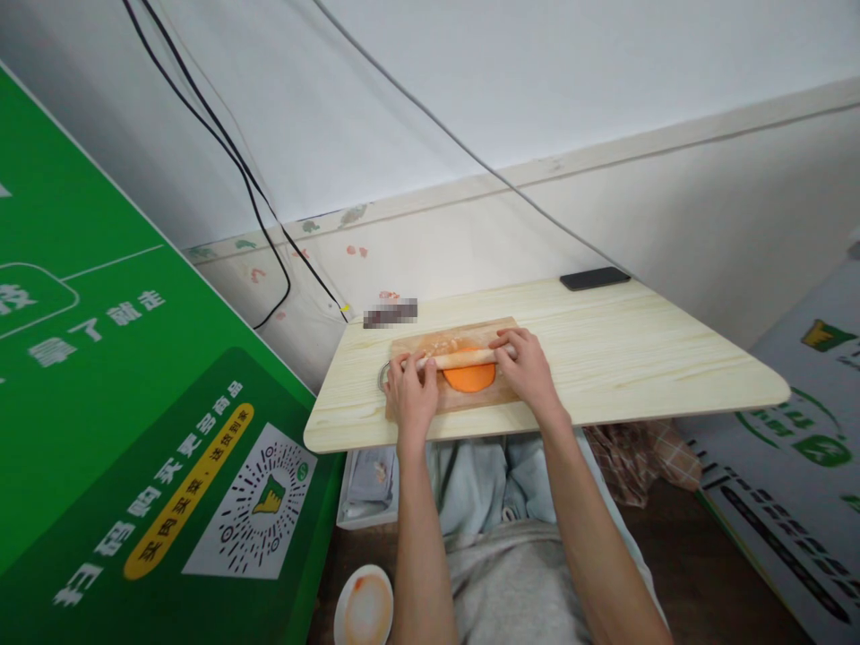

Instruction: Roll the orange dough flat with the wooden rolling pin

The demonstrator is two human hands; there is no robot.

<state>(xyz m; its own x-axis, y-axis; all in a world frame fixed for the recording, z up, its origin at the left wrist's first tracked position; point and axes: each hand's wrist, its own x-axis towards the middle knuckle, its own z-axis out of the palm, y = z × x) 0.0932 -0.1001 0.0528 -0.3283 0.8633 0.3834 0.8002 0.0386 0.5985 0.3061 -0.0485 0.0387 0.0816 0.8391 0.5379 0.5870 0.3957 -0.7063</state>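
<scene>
A wooden rolling pin [463, 359] lies across a flat orange piece of dough [470, 378] on a wooden cutting board [457, 402]. My left hand [412, 392] has its fingers curled over the pin's left end. Around the right end, the fingers of my right hand [528, 367] are bent, with the thumb close to the pin. Pale flour-like dust shows on the board behind the pin. A metal ring [382, 376] is at the board's left edge, partly hidden by my left hand.
The board rests on a light wood-grain table [645, 358]. At its back edge are a dark phone [595, 279] and a blurred-out item [391, 313]. Below stand a white box [366, 488] and a stained white bowl [364, 605]. A green panel [100, 358] rises on the left; cables hang along the wall.
</scene>
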